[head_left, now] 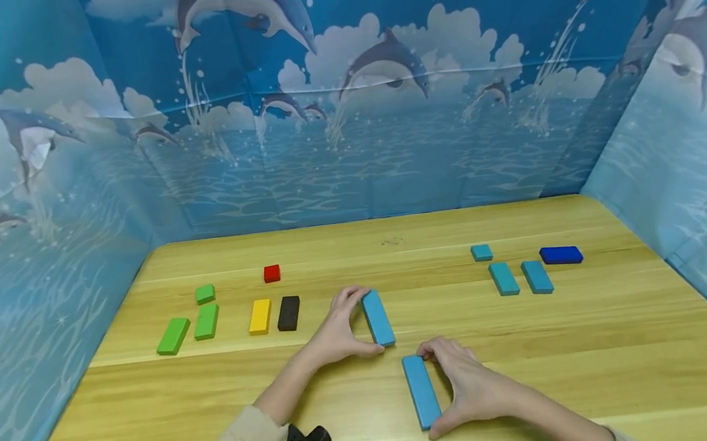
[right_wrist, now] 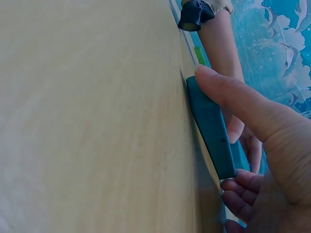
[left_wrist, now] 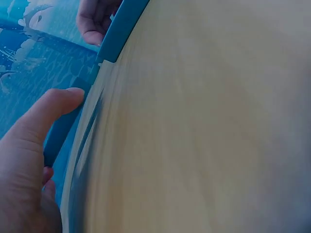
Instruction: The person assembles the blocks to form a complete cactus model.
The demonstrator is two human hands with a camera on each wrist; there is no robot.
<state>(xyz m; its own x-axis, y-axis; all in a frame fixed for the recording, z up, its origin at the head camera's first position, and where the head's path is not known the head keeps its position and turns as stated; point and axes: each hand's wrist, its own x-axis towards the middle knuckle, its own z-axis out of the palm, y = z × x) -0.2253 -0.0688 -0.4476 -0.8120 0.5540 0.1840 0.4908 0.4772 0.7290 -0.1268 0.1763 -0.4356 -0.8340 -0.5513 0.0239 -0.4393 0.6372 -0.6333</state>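
Note:
My left hand [head_left: 339,330] grips a long light blue block [head_left: 378,318] by its two ends, thumb at the near end and fingers at the far end. Nearer to me and slightly right, my right hand [head_left: 471,384] holds a second long light blue block [head_left: 422,392] the same way. The two blocks are apart, both pointing away from me with a slight tilt. In the left wrist view the thumb [left_wrist: 68,99] presses on the end of its block. From the right wrist, the right-hand block [right_wrist: 211,128] shows close up between thumb and fingers.
At left lie several green blocks [head_left: 206,321], a yellow block [head_left: 260,316], a black block [head_left: 288,313] and a small red block [head_left: 271,274]. Light blue blocks [head_left: 504,279] and a dark blue block [head_left: 560,255] lie at right. Dolphin-printed curtains [head_left: 387,167] border the wooden table [head_left: 330,244].

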